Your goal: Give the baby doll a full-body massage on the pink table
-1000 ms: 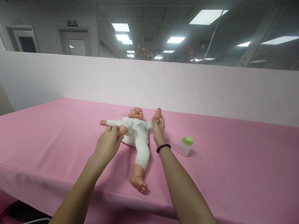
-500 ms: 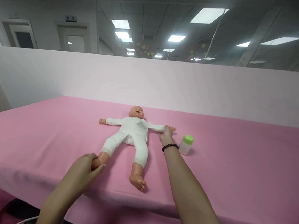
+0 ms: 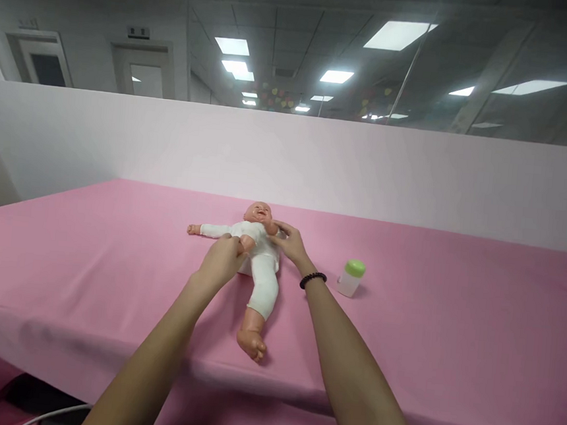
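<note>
A baby doll [image 3: 263, 280] in a white suit lies on its back on the pink-covered table, head toward the far side. My left hand [image 3: 225, 255] is closed around the doll's foot on the left side of the view, with that leg folded up over the belly. My right hand [image 3: 291, 245] grips the doll's arm on the right side and holds it bent across the chest, its small hand just below the chin. The doll's other arm stretches out to the left, and its other leg points toward me. A black beaded bracelet [image 3: 312, 280] circles my right wrist.
Right of the doll stands a translucent bottle with a green cap [image 3: 351, 278]. The pink cloth [image 3: 451, 333] drapes over the table's near edge. Behind the table rises a white wall [image 3: 341, 168] with glass above it. A pale cable [image 3: 55, 414] runs at the lower left.
Both hands have moved inward and up. The doll's held leg went from stretched out to folded over the belly, and its held arm from outstretched to across the chest.
</note>
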`<state>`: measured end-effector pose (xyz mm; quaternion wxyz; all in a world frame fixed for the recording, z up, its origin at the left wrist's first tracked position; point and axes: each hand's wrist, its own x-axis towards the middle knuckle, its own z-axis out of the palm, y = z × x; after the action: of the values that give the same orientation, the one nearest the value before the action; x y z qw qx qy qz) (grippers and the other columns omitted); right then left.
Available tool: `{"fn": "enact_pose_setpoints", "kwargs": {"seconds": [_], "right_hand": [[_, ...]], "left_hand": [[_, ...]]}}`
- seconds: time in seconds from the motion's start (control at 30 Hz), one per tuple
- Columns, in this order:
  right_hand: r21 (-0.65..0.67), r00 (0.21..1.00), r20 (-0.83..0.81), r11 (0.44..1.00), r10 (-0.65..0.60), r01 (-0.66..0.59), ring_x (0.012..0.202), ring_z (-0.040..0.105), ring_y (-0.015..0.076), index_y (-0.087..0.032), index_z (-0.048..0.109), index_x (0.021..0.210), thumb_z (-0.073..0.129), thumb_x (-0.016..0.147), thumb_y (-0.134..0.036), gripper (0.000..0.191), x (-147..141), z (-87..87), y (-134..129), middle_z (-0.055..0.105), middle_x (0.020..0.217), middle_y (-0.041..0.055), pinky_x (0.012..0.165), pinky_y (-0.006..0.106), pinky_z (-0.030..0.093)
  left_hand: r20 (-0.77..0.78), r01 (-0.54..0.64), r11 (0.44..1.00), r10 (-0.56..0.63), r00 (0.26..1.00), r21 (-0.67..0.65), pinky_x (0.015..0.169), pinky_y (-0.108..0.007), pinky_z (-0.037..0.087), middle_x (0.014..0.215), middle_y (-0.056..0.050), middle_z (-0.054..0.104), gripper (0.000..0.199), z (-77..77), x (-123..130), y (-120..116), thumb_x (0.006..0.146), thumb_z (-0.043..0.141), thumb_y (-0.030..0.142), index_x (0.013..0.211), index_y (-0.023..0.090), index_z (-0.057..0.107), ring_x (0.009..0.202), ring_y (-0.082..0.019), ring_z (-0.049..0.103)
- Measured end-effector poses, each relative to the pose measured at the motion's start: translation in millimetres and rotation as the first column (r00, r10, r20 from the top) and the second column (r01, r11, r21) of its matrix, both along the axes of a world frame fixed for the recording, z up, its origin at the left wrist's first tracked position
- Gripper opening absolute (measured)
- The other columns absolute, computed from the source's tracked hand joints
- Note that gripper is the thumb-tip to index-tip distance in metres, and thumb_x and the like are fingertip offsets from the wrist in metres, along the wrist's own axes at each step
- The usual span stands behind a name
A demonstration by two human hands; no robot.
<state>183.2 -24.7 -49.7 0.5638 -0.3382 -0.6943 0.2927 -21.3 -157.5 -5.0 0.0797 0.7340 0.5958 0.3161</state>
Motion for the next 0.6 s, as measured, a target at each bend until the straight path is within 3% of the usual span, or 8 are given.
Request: {"fn": "enact_pose_setpoints", "kwargs": {"seconds": [0.07, 0.13, 0.2, 0.27, 0.33, 0.43, 0.53, 0.6], "right_hand": [[-0.065, 0.953, -0.252, 0.986, -0.167, 0.156, 0.105, 0.064, 0.0251, -0.018, 0.068, 0.111, 0.08, 0.066, -0.032, 0.049, 10.5, -6.3, 8.0, 0.071, 0.11, 0.0089, 0.095, 0.04, 0.051], [-0.262, 0.788, -0.498, 0.929, -0.363, 0.262, 0.101, 0.065, 0.0223, -0.019, 0.061, 0.118, 0.073, 0.073, -0.033, 0.049, 23.8, -16.5, 18.1, 0.068, 0.113, 0.0086, 0.089, 0.038, 0.054], [-0.512, 0.606, -0.582, 0.823, -0.542, 0.246, 0.1, 0.065, 0.0195, -0.021, 0.055, 0.122, 0.063, 0.08, -0.03, 0.043, 36.3, -28.8, 27.0, 0.064, 0.119, 0.0083, 0.083, 0.035, 0.057], [-0.648, 0.537, -0.563, 0.739, -0.628, 0.185, 0.098, 0.065, 0.0182, -0.023, 0.052, 0.122, 0.055, 0.084, -0.024, 0.039, 45.0, -39.2, 32.7, 0.062, 0.12, 0.0084, 0.078, 0.033, 0.058], [-0.658, 0.547, -0.555, 0.733, -0.627, 0.173, 0.096, 0.066, 0.0178, -0.024, 0.051, 0.123, 0.052, 0.084, -0.022, 0.039, 48.0, -43.5, 35.0, 0.062, 0.118, 0.0079, 0.076, 0.032, 0.058], [-0.552, 0.6, -0.576, 0.806, -0.555, 0.214, 0.097, 0.066, 0.0173, -0.025, 0.053, 0.124, 0.059, 0.082, -0.028, 0.043, 41.3, -35.1, 32.2, 0.064, 0.117, 0.0054, 0.08, 0.032, 0.056], [-0.226, 0.812, -0.476, 0.94, -0.337, 0.258, 0.1, 0.065, 0.0198, -0.02, 0.062, 0.117, 0.074, 0.07, -0.031, 0.05, 23.9, -17.4, 20.8, 0.068, 0.113, 0.0065, 0.089, 0.035, 0.053], [-0.02, 0.97, -0.211, 0.992, -0.124, 0.123, 0.104, 0.064, 0.0224, -0.018, 0.069, 0.109, 0.08, 0.063, -0.027, 0.049, 10.9, -7.6, 10.5, 0.071, 0.111, 0.0078, 0.096, 0.038, 0.049]], "left_hand": [[0.062, -0.019, 1.0, 0.018, 0.998, 0.016, 0.056, -0.028, 0.031, 0.071, -0.002, 0.053, 0.024, -4.4, -14.1, -22.8, 0.088, 0.052, 0.031, 0.068, 0.019, 0.046, 0.062, -0.015, 0.047], [0.103, -0.067, 0.998, 0.068, 0.992, -0.006, 0.055, -0.027, 0.029, 0.069, 0.0, 0.05, 0.029, -13.3, -35.1, -54.0, 0.089, 0.051, 0.039, 0.068, 0.02, 0.044, 0.062, -0.014, 0.045], [0.088, -0.108, 0.99, 0.116, 0.989, -0.094, 0.054, -0.027, 0.026, 0.065, 0.001, 0.045, 0.033, -24.5, -56.4, -83.7, 0.087, 0.052, 0.044, 0.066, 0.021, 0.041, 0.06, -0.014, 0.042], [0.042, -0.112, 0.977, 0.122, 0.992, -0.182, 0.054, -0.027, 0.025, 0.063, 0.002, 0.043, 0.034, -32.4, -72.0, -102.0, 0.085, 0.054, 0.043, 0.064, 0.021, 0.039, 0.059, -0.014, 0.04], [0.019, -0.115, 0.978, 0.12, 0.993, -0.175, 0.055, -0.027, 0.026, 0.063, 0.002, 0.044, 0.033, -31.8, -77.6, -103.2, 0.085, 0.054, 0.041, 0.064, 0.021, 0.039, 0.059, -0.014, 0.041], [0.04, -0.131, 0.991, 0.132, 0.99, -0.01, 0.057, -0.027, 0.029, 0.067, 0.0, 0.05, 0.03, -14.8, -64.8, -73.8, 0.088, 0.05, 0.04, 0.067, 0.02, 0.044, 0.062, -0.015, 0.045], [-0.007, -0.073, 0.992, 0.075, 0.997, 0.1, 0.06, -0.027, 0.033, 0.074, -0.003, 0.056, 0.02, 6.1, -33.5, -25.6, 0.087, 0.051, 0.03, 0.07, 0.019, 0.05, 0.067, -0.016, 0.05], [-0.125, -0.03, 0.996, 0.041, 0.991, 0.088, 0.06, -0.028, 0.032, 0.073, -0.005, 0.056, 0.014, 14.7, -11.9, 2.4, 0.084, 0.05, 0.02, 0.07, 0.018, 0.051, 0.066, -0.017, 0.051]]}}
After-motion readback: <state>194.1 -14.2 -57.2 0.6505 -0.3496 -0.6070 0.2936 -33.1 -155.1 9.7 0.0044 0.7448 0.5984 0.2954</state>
